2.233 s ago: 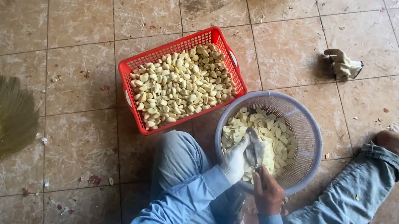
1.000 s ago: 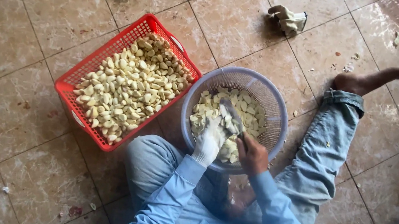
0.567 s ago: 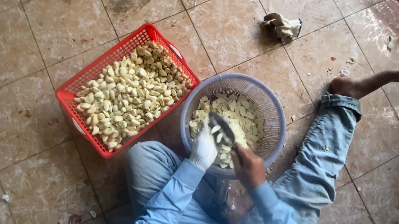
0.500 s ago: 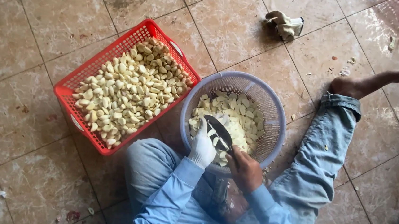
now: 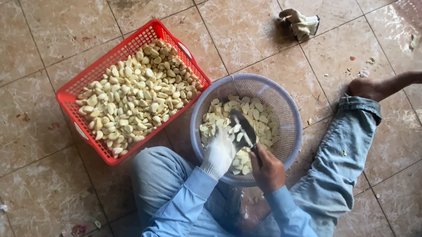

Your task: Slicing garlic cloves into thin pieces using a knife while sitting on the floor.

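I sat on a floor of large square tiles, mottled brown and beige, with pale grout lines running at a slant. The tiles were glossy and stained; a dark smudge lay up and left of the crumpled rag. Right of the rag, small pale scraps were scattered over the tiles, which shone with soft daylight there. Reddish flecks marked the floor far down and left of the rag. No walls or furniture showed.
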